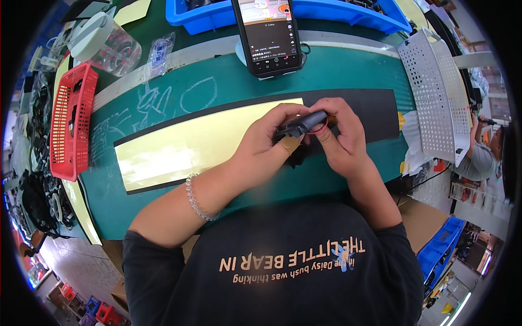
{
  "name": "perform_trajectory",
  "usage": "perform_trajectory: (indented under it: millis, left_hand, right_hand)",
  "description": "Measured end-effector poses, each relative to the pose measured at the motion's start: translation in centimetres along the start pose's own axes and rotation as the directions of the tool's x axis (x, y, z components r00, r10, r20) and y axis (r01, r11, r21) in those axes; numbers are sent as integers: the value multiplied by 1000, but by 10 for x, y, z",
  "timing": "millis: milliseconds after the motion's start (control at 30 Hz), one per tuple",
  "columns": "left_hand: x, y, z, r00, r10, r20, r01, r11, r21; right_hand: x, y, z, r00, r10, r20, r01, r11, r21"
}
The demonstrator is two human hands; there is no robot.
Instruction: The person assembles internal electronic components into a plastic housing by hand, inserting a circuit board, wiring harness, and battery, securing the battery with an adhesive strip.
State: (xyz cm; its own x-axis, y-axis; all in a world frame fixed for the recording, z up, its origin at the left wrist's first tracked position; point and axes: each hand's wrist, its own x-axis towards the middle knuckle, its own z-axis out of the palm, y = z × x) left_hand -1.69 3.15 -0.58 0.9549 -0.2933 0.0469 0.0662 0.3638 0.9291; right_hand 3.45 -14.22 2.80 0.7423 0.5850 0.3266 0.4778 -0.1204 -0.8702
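Both my hands are over the middle of the workbench, around a dark plastic device [304, 124] with a smooth rounded shell. My left hand [263, 140] grips its left end, fingers behind and thumb in front. A tan piece [290, 143], perhaps tape, is at that thumb's tip. My right hand [346, 138] pinches the right end between thumb and fingers. A thin red wire [321, 130] loops out beside the right thumb. Some small amber bit shows between the right fingers. Below the device is a dark part, mostly hidden by my hands.
Under my hands lies a long black mat [375, 115] with a glossy yellow sheet [190, 142]. Beyond it stands a phone [270, 41] before a blue tray [206, 20]. A red basket [73, 122] and lidded clear jar [117, 49] are left; a perforated white basket [432, 98] is right.
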Motion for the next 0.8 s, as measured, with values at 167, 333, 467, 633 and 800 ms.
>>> perform_trajectory:
  millis: [167, 333, 467, 633, 800]
  left_hand:
    - [2, 7, 5, 999, 7, -45, -10, 997, -81]
    - [2, 2, -1, 995, -93, -47, 94, 996, 10]
    - [4, 2, -2, 995, -93, -26, 88, 985, -149]
    - [6, 8, -4, 976, -216, -42, 207, 966, -158]
    - [7, -1, -3, 991, -97, -93, 77, 977, -197]
  right_hand:
    - [-9, 5, 15, 969, 177, -175, -115, 942, 316]
    - [-8, 18, 10, 952, -174, -253, 150, 982, -112]
    - [-8, 20, 8, 925, -300, -232, 234, 933, -275]
    - [-9, 17, 10, 962, -132, -240, 120, 991, -64]
    - [-3, 7, 9, 960, 273, -58, -261, 952, 159]
